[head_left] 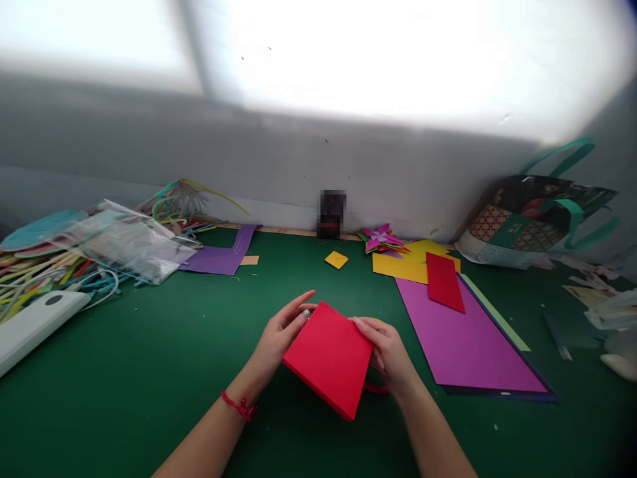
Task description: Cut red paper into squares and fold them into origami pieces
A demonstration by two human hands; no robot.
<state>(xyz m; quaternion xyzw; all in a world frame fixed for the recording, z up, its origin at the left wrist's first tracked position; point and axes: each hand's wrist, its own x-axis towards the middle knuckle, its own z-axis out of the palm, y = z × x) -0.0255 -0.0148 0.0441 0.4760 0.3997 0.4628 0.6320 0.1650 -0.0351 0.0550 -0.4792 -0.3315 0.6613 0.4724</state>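
Observation:
A red square of folded paper (330,358) is held tilted above the green table (164,392), near its front. My left hand (288,330) is at its upper left edge, thumb and forefinger apart, with other fingers partly hidden behind the paper. On the right edge, my right hand (387,348) pinches the paper between thumb and fingers. A red curved thing (377,388) shows under my right hand, mostly hidden. Beyond the hands lies a small yellow folded square (337,259).
Purple, yellow (393,267), red (445,282) and magenta paper (472,335) lie at both sides. Folded paper stars (382,239) sit by the wall. Left are plastic bags (129,239), colored strips and a white device (44,325); a patterned bag (517,226) stands right.

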